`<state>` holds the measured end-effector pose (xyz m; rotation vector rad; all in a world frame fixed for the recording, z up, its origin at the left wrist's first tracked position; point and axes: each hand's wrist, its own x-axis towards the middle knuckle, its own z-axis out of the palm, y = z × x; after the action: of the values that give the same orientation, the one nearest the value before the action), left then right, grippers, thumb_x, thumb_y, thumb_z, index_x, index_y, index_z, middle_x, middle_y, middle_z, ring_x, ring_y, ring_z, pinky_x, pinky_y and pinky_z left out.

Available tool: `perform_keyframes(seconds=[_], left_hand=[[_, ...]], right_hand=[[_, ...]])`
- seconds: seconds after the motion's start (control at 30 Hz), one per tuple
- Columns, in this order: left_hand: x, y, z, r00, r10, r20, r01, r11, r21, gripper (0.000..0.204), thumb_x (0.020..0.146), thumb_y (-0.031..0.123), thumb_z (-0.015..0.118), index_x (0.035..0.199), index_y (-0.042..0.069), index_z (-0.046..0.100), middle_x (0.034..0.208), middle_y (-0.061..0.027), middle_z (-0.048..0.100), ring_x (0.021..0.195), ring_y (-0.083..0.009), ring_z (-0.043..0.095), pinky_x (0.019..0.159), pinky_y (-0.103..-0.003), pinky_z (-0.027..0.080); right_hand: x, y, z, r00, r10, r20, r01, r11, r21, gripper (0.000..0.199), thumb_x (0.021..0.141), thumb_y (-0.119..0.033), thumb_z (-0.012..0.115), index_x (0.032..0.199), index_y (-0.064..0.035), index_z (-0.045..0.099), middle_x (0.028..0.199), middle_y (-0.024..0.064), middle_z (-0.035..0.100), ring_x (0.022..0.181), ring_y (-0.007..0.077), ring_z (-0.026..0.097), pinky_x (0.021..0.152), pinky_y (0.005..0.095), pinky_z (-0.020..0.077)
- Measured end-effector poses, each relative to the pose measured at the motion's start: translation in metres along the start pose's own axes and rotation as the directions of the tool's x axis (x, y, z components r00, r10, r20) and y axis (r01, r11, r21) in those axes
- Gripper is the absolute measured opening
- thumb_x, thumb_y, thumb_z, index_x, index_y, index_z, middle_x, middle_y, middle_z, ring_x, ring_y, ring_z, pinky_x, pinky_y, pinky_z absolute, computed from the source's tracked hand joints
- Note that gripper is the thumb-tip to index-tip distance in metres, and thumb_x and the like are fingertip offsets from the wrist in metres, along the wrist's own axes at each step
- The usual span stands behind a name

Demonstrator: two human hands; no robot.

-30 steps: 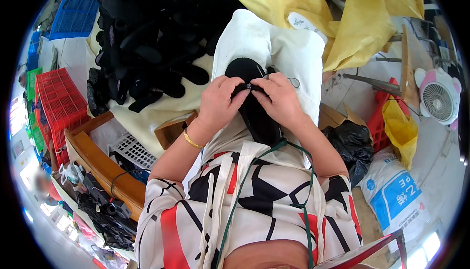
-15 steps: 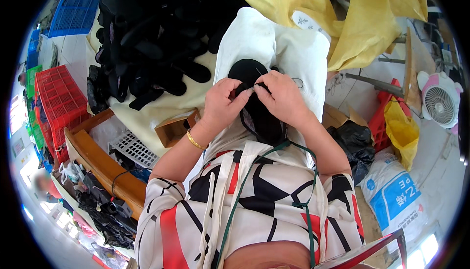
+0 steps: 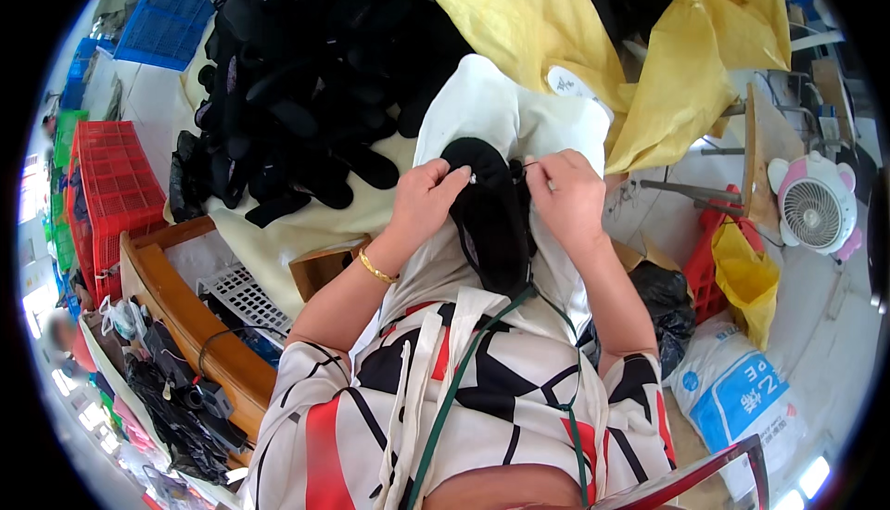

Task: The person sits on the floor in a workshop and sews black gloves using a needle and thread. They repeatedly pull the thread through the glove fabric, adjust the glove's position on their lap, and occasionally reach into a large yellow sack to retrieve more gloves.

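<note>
Far to the left of the hands stands a red crate (image 3: pixel 116 185), with a blue crate (image 3: pixel 171 14) above it and a heap of black shoe pieces (image 3: pixel 315 93) nearer in. The left hand (image 3: pixel 426 199) pinches the upper edge of a black shoe upper (image 3: pixel 489 218), which lies on white cloth (image 3: pixel 482 107) between both hands. The right hand (image 3: pixel 570 199) grips its other edge, fingertips closed on a thin thread. Above lie yellow sacks (image 3: pixel 556 37). Right of the hands hangs a yellow bag (image 3: pixel 746 278); a white fan (image 3: pixel 816 209) sits beyond, and below it a white sack with a blue label (image 3: pixel 742 399).
</note>
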<state>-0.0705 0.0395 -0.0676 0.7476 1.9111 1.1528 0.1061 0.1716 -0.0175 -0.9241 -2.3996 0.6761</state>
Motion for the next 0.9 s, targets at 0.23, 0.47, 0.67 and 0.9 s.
perform_keyframes(seconds=[0.23, 0.47, 0.67, 0.9], left_hand=[[0.003, 0.005, 0.002, 1.0, -0.004, 0.0, 0.004, 1.0, 0.009, 0.045, 0.087, 0.03, 0.07, 0.062, -0.003, 0.05, 0.052, -0.0063, 0.043, 0.053, -0.0112, 0.038, 0.049, -0.033, 0.035], [0.004, -0.004, 0.006, 1.0, -0.006, -0.029, 0.002, 0.994, -0.114, 0.04, 0.087, 0.024, 0.07, 0.061, 0.0, 0.051, 0.053, -0.0003, 0.045, 0.053, -0.0062, 0.039, 0.048, -0.028, 0.033], [0.002, -0.009, 0.008, 0.998, -0.058, 0.002, 0.057, 0.977, -0.206, 0.037, 0.088, 0.023, 0.07, 0.062, 0.001, 0.055, 0.054, 0.003, 0.046, 0.052, -0.0043, 0.041, 0.048, -0.026, 0.033], [0.003, 0.013, -0.003, 0.909, 0.416, 0.026, -0.396, 0.845, 0.36, 0.023, 0.086, 0.022, 0.07, 0.077, 0.004, 0.058, 0.068, -0.0062, 0.054, 0.06, -0.0208, 0.054, 0.054, -0.033, 0.044]], right_hand=[[-0.007, -0.017, 0.037, 0.879, 0.388, 0.277, -0.183, -0.264, 0.947, 0.029, 0.107, -0.027, 0.047, 0.089, -0.0062, 0.057, 0.078, 0.0043, 0.059, 0.076, 0.0191, 0.058, 0.084, 0.0373, 0.0499], [-0.032, -0.01, 0.034, 0.803, 0.36, 0.474, -0.228, -0.55, 0.803, 0.039, 0.106, -0.03, 0.042, 0.071, -0.0133, 0.04, 0.061, -0.0018, 0.033, 0.057, 0.0146, 0.031, 0.068, 0.0331, 0.0363], [-0.063, -0.015, 0.01, 0.799, 0.369, 0.475, -0.24, -0.528, 0.815, 0.038, 0.102, -0.027, 0.048, 0.069, -0.0152, 0.035, 0.059, -0.0044, 0.023, 0.058, 0.0127, 0.027, 0.066, 0.0305, 0.0318], [-0.054, -0.012, 0.012, 0.913, 0.352, 0.206, -0.211, -0.026, 0.977, 0.024, 0.103, -0.021, 0.051, 0.087, -0.0052, 0.058, 0.077, 0.0046, 0.058, 0.071, 0.0155, 0.053, 0.086, 0.0352, 0.0468]])
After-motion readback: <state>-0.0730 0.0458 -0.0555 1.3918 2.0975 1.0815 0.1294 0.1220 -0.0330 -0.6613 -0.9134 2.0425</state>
